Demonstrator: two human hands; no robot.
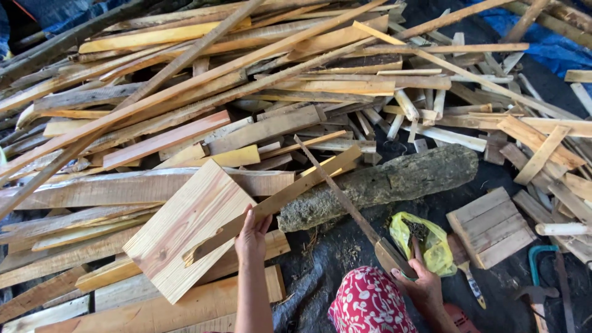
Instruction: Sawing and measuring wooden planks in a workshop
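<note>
Left hand (251, 236) grips slat (277, 200) (right hand (424, 285) holds saw (345, 198)).

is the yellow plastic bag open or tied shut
Open. The yellow plastic bag lies crumpled on the dark ground sheet, its mouth gaping with dark contents showing inside, beside the right hand.

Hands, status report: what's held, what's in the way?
Left hand grips wooden strip across square board. Right hand on handsaw handle. Log and yellow bag close by.
</note>
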